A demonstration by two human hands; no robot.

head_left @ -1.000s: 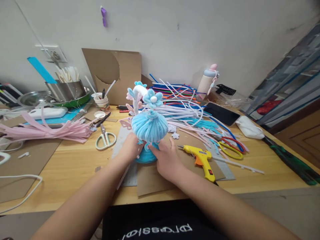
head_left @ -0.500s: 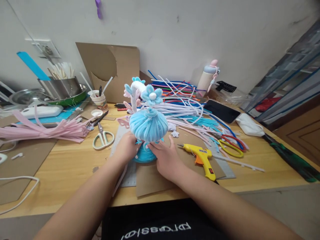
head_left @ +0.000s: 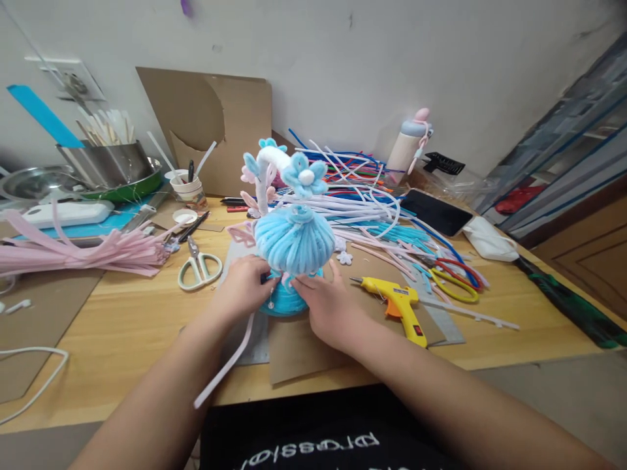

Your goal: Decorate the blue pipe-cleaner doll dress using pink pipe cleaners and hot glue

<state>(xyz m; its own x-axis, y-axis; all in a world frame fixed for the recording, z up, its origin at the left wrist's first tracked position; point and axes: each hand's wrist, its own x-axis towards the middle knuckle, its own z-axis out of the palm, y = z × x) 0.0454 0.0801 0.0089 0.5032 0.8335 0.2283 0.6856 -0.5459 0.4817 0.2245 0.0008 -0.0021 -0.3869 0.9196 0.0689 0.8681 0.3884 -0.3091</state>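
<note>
A light-blue pipe-cleaner figure [head_left: 292, 243] with a round fluffy skirt, a blue flower and a white curved neck stands on a piece of cardboard [head_left: 294, 346] on the wooden table. My left hand [head_left: 245, 286] is closed at the figure's base on its left, pinching a pale pink pipe cleaner [head_left: 226, 367] that trails down toward the table's front edge. My right hand [head_left: 327, 301] presses against the base on the right, with fingertips pinched under the skirt and the thumb raised.
A yellow glue gun [head_left: 400, 305] lies right of my right hand. White scissors [head_left: 198, 267] and a bundle of pink pipe cleaners [head_left: 83, 247] lie to the left. A heap of coloured pipe cleaners [head_left: 362, 209], a phone [head_left: 434, 220] and yellow-red scissors [head_left: 453, 282] lie behind.
Both hands stay at the figure's base. The pale pink pipe cleaner now hangs longer from my left hand toward the table's front edge. The view has shifted slightly.
</note>
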